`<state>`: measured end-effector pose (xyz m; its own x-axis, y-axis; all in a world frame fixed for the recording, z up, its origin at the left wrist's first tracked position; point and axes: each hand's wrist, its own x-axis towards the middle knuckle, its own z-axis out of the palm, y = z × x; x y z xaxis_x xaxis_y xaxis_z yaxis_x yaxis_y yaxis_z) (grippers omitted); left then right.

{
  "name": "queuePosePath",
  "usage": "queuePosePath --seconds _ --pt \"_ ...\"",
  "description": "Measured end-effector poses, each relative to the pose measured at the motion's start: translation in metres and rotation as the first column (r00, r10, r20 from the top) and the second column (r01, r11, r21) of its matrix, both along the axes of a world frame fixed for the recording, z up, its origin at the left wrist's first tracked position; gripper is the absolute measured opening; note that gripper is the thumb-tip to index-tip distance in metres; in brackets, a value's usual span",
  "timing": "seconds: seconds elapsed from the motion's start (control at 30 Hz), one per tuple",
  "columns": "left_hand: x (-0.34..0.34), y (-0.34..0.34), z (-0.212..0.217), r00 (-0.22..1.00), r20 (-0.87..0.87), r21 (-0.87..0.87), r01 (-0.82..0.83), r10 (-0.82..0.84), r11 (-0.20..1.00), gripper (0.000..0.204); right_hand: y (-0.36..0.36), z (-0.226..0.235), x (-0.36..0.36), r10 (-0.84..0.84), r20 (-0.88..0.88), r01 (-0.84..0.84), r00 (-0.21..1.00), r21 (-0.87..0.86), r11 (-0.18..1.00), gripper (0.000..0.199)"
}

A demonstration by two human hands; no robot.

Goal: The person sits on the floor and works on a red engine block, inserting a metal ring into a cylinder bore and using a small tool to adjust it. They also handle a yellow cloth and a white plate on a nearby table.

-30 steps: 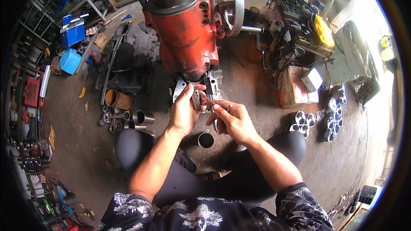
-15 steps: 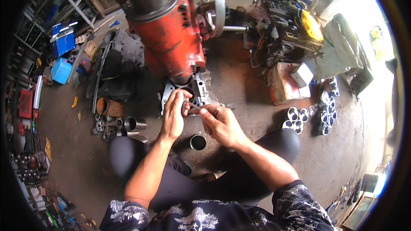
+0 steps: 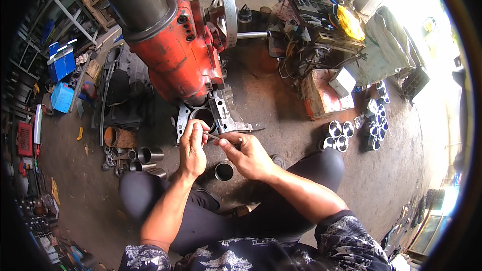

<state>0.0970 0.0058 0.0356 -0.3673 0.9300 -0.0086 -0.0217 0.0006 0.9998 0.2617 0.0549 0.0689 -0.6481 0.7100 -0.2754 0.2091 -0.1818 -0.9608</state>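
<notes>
The right hand (image 3: 249,156) pinches a thin metal rod (image 3: 213,136) between thumb and fingers, its far end reaching the fingertips of the left hand (image 3: 193,153); the left fingers are curled, and whether they grip anything cannot be told. Just beyond lies a metal block (image 3: 225,115) with a round bore, beneath a red machine (image 3: 173,60). A metal sleeve (image 3: 224,171) stands nearer on the floor (image 3: 281,115), with pistons (image 3: 342,144) well to the right.

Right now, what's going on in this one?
A person's right hand holds a thin rod, its far end at the fingers of the left hand; whether that hand grips anything is unclear. Both are by a metal block under a red machine. A metal cylinder stands on the floor.
</notes>
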Motion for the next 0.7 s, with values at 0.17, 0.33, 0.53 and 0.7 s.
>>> queuePosePath --seconds 0.17,0.33,0.53,0.7 --pt "-0.002 0.000 0.001 1.000 0.002 -0.003 0.026 -0.026 1.000 0.035 0.000 -0.003 0.000 0.006 -0.006 -0.001 1.000 0.606 0.796 0.020" --pt "-0.014 0.014 0.008 0.943 0.332 -0.044 0.018 -0.003 0.999 0.037 0.007 0.003 -0.007 -0.035 -0.020 0.040 0.999 0.520 0.853 0.023" --pt "-0.023 0.023 0.012 0.769 0.638 0.037 0.024 -0.042 0.999 0.047 0.001 0.007 -0.016 -0.084 -0.128 0.080 0.988 -0.034 0.996 0.028" --pt "-0.025 0.021 0.005 0.665 0.747 0.012 0.030 -0.029 0.999 0.045 0.000 0.002 -0.018 -0.091 -0.124 0.088 0.988 -0.028 0.996 0.028"
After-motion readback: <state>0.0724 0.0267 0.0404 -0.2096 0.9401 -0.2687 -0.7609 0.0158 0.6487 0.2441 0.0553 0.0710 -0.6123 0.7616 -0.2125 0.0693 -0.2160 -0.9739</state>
